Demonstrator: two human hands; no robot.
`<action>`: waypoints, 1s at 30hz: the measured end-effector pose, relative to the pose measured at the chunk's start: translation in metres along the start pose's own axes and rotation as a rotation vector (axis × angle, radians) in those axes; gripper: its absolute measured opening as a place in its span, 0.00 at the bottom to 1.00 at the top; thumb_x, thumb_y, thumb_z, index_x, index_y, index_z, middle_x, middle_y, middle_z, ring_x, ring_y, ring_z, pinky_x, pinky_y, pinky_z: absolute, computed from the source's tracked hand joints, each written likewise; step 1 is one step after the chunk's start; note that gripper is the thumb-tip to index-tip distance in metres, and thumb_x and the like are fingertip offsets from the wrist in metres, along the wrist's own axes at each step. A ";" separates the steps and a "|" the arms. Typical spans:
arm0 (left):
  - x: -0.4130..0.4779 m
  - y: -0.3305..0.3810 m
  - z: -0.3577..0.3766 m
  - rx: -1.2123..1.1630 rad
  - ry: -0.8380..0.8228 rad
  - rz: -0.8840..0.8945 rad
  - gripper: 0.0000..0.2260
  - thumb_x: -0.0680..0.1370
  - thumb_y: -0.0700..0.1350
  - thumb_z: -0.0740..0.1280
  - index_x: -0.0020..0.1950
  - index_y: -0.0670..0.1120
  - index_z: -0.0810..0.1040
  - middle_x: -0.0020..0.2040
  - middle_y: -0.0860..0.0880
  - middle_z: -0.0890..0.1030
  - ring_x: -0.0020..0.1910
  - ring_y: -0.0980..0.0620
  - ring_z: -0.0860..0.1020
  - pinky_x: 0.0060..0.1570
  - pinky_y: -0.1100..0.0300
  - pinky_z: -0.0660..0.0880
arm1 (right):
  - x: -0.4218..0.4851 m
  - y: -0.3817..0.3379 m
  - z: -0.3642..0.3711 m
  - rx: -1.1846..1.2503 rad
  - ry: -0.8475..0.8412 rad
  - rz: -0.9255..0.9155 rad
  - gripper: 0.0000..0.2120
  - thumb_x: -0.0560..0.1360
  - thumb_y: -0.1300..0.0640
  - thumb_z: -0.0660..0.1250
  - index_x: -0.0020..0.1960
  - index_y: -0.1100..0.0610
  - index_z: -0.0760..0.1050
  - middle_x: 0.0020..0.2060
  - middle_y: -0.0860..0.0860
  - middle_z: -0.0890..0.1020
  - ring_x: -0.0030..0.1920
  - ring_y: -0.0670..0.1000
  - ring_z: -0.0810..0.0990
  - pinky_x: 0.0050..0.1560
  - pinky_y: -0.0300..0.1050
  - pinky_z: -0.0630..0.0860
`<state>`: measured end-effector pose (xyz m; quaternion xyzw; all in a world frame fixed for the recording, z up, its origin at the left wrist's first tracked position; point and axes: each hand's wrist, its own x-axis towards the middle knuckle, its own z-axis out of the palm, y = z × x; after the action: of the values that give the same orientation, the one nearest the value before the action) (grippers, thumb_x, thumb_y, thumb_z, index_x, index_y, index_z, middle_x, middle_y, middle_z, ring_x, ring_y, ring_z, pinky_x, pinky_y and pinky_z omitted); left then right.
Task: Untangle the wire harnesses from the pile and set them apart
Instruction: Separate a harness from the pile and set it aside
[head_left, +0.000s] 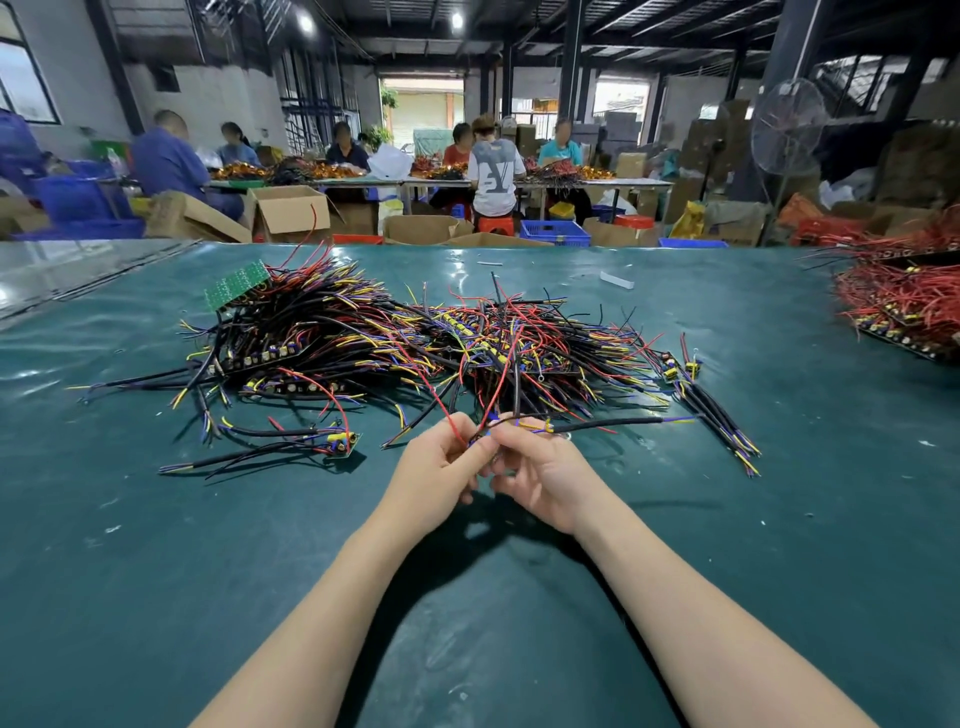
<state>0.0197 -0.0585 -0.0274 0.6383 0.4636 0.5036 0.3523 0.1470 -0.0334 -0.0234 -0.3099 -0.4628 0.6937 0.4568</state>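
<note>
Our fingers (519, 446) are curled tight on one wire harness (602, 426), left hand (441, 467) and right hand (540, 475) pinching it together above the green worktop (156, 571). Its black lead points right. The tangled pile (415, 338) lies just beyond our hands, and red wires run from our grip into it

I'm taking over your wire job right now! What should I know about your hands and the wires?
Left hand: holds the held harness by its red wires.
Right hand: holds it too.
Its wires reach into the big pile on the green table.
Done: a single harness lies apart at front left, a small bunch at right.
Left: free this one, then the whole pile.
</note>
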 end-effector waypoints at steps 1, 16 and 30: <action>-0.001 0.001 0.001 0.036 -0.003 0.019 0.11 0.78 0.39 0.63 0.36 0.47 0.68 0.26 0.55 0.74 0.23 0.60 0.70 0.24 0.67 0.71 | 0.001 0.000 -0.001 -0.006 0.034 -0.017 0.08 0.71 0.62 0.65 0.33 0.55 0.74 0.24 0.48 0.75 0.25 0.45 0.73 0.28 0.35 0.70; -0.004 0.006 0.008 0.015 0.059 0.011 0.10 0.78 0.39 0.63 0.36 0.46 0.70 0.27 0.54 0.77 0.23 0.56 0.72 0.30 0.60 0.74 | -0.004 -0.012 -0.012 0.286 -0.042 -0.072 0.10 0.68 0.64 0.61 0.47 0.55 0.74 0.39 0.52 0.84 0.31 0.48 0.80 0.36 0.41 0.72; 0.010 0.035 -0.007 -0.876 0.435 -0.174 0.14 0.81 0.47 0.54 0.36 0.48 0.66 0.23 0.53 0.73 0.18 0.59 0.67 0.21 0.70 0.66 | 0.001 -0.007 -0.017 -0.110 0.268 -0.244 0.14 0.76 0.70 0.59 0.39 0.58 0.77 0.26 0.46 0.78 0.31 0.45 0.70 0.34 0.34 0.70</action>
<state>0.0215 -0.0599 0.0093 0.2693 0.3227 0.7413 0.5233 0.1631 -0.0256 -0.0235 -0.3657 -0.4693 0.5592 0.5774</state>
